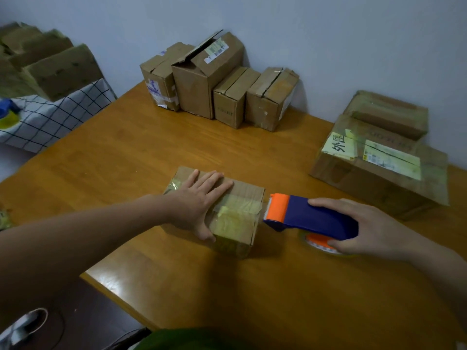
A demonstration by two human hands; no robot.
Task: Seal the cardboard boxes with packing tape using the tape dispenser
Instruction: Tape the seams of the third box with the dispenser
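I find the left hand (pixel 199 198) flat, fingers straight, pressing the box (pixel 249 192); the right hand (pixel 366 228) grips the tape dispenser (pixel 310 215), just beside the box's right edge, nose pointing left.

tape roll (pixel 319 242) lying mostly hidden under tape dispenser (pixel 313 218) and right hand (pixel 366 226) | left hand (pixel 199 200) covering left part of small cardboard box (pixel 242 218) top | far-left box stack (pixel 50 69) showing blurred, running off left edge | shipping label (pixel 216 49) print reading too small | near-left shoe (pixel 24 324) being cut by edge
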